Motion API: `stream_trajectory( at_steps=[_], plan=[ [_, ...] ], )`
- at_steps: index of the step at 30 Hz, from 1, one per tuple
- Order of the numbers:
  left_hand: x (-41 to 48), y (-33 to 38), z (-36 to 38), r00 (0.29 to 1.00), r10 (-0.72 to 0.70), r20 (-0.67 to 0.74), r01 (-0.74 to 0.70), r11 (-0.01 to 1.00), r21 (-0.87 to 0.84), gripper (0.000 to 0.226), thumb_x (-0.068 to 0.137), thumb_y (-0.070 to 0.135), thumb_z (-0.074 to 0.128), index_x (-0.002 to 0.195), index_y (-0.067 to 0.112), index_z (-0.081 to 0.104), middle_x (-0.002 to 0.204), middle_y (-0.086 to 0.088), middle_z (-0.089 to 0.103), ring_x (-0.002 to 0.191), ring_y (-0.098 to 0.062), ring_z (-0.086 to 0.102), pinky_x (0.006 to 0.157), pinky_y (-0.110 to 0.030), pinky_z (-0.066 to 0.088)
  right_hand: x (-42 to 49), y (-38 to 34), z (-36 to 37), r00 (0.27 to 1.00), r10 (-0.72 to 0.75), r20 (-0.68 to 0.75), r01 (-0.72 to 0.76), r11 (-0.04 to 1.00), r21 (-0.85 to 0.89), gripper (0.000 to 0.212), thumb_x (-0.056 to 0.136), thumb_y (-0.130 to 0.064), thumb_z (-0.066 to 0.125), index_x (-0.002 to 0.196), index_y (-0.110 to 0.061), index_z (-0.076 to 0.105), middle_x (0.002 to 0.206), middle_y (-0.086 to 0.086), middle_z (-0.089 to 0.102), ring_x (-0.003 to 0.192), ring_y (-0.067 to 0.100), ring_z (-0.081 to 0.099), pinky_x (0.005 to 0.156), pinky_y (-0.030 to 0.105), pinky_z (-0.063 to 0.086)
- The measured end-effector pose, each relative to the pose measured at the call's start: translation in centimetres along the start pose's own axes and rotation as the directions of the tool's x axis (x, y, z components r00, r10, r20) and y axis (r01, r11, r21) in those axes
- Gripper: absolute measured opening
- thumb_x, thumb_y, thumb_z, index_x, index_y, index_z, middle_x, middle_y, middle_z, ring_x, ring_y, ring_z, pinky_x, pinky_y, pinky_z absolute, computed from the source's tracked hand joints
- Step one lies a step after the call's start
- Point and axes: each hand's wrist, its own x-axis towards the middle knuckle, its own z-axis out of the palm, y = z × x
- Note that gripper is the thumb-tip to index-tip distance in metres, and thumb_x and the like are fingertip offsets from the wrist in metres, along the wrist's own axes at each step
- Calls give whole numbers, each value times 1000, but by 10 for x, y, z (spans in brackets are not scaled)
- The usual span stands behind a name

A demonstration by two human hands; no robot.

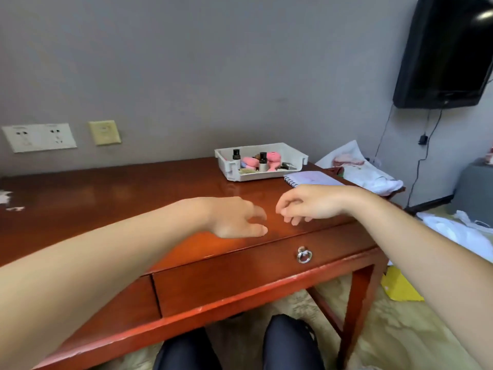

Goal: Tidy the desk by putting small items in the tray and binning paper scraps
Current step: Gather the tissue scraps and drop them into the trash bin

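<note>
A white tray (289, 170) stands at the back right of the wooden desk (106, 204). It holds two small dark-capped bottles (262, 161), pink round items (273, 157) and other small things. White paper scraps (8, 201) lie at the desk's far left edge. My left hand (237, 217) hovers over the desk's front middle, fingers loosely curled, holding nothing. My right hand (306, 202) hangs just to its right, fingers drooping and loosely curled, holding nothing.
A spiral notebook (312, 178) lies on the desk right of the tray. White cloth (360, 166) is heaped beyond the desk's right end. A drawer with a ring pull (304, 255) faces me. A dark screen (448, 52) hangs on the wall; yellow paper (400, 288) lies on the floor.
</note>
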Motion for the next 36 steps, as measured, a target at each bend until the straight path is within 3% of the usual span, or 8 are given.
stream_trajectory(
  at_steps=[6, 12, 14, 18, 25, 30, 36],
  plan=[
    [-60, -69, 3, 954, -299, -12, 298, 953, -47, 52, 96, 52, 34, 143, 30, 33, 147, -1, 43, 130, -24, 45, 109, -38, 37, 54, -78, 7, 988, -153, 36, 155, 984, -85, 26, 96, -23, 43, 116, -17, 58, 107, 2, 66, 101, 16, 66, 89, 33, 52],
    [-127, -143, 24, 841, -541, -9, 537, 836, -115, 53, 97, 50, 35, 144, 26, 33, 146, -3, 43, 131, -24, 44, 109, -35, 36, 111, -153, 42, 944, -299, 141, 320, 932, -171, 25, 94, -27, 45, 113, -21, 61, 97, -6, 62, 102, 17, 62, 86, 29, 48],
    [-149, -169, 35, 791, -612, -3, 605, 783, -148, 53, 96, 49, 36, 144, 26, 33, 147, -3, 41, 133, -23, 42, 110, -35, 34, 130, -176, 57, 924, -345, 164, 375, 901, -217, 27, 94, -31, 45, 114, -23, 60, 103, -8, 58, 104, 17, 58, 91, 29, 44],
    [-190, -215, 57, 667, -745, 16, 724, 643, -247, 56, 96, 47, 38, 147, 25, 28, 153, -2, 33, 138, -23, 36, 114, -38, 32, 166, -217, 89, 887, -412, 210, 452, 867, -210, 32, 96, -33, 44, 124, -24, 55, 130, -4, 53, 117, 17, 52, 100, 31, 42],
    [-244, -278, 110, 368, -930, 12, 900, 353, -257, 67, 96, 51, 36, 151, 21, 13, 160, -6, 10, 147, -29, 12, 118, -46, 17, 225, -272, 146, 836, -492, 243, 534, 831, -157, 42, 97, -31, 45, 138, -26, 41, 147, 0, 40, 130, 20, 44, 104, 32, 38],
    [-269, -316, 140, 179, -983, -35, 900, 178, -398, 65, 95, 53, 33, 150, 23, 16, 160, -7, 9, 148, -29, 9, 118, -47, 15, 262, -311, 186, 785, -613, 88, 618, 770, -159, 40, 97, -30, 45, 137, -26, 44, 147, 0, 39, 134, 21, 37, 111, 39, 33],
    [-283, -368, 147, 23, -993, -118, 868, 79, -490, 58, 96, 48, 36, 148, 24, 25, 158, -6, 17, 146, -26, 15, 117, -45, 19, 308, -350, 218, 687, -715, -129, 704, 699, -125, 30, 96, -27, 46, 124, -24, 55, 134, -5, 52, 125, 14, 43, 105, 31, 32]
  ],
)
